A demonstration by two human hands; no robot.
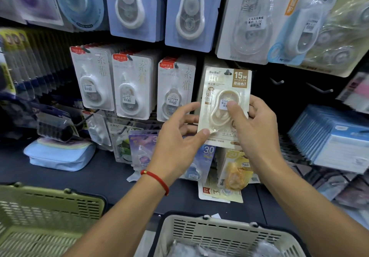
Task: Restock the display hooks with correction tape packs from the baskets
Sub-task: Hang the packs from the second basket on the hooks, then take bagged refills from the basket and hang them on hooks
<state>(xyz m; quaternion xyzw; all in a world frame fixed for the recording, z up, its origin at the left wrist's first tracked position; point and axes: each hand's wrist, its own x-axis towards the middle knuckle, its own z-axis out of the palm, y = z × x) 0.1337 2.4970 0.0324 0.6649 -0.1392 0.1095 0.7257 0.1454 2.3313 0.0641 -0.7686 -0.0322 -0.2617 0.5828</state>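
Two hands on one cream correction tape pack (224, 107), up at a display hook (227, 72) with its hang hole on the hook tip. Right hand (254, 125) pinching the right side, thumb on the price sticker. Left hand (179, 135) holding the lower left edge. Below, near: a beige basket (225, 234) and a green basket (50, 212).

left grip (180, 135) pinching, right grip (252, 121) pinching
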